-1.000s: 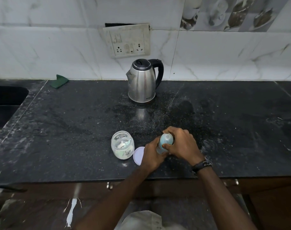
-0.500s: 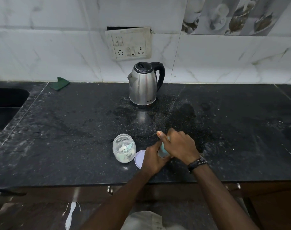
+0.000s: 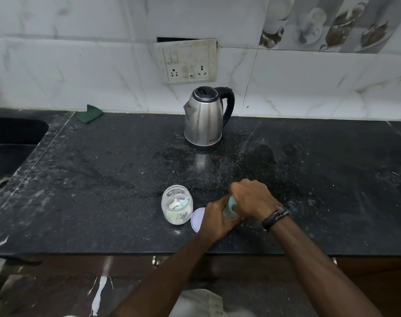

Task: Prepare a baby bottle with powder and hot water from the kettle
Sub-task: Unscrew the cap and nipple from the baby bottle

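Note:
A small baby bottle [image 3: 231, 205] with a pale blue top stands on the black counter [image 3: 103, 175], mostly hidden between my hands. My left hand [image 3: 215, 219] grips its body from the left. My right hand [image 3: 252, 199] is curled over its top from above. An open glass jar [image 3: 177, 204] with white powder in it stands just left of my hands. Its round white lid [image 3: 196, 219] lies flat between the jar and my left hand. A steel kettle [image 3: 204, 117] with a black handle stands at the back of the counter, lid down.
A dark sink [image 3: 9, 145] is set into the counter at the far left. A green cloth [image 3: 92, 113] lies against the back wall. A socket panel [image 3: 187, 61] hangs on the tiled wall above the kettle. Powder specks dust the counter.
My right hand has closed down over the bottle's top, hiding the blue cap that showed a second ago. The view has shifted slightly. Jar, lid and kettle have stayed put.

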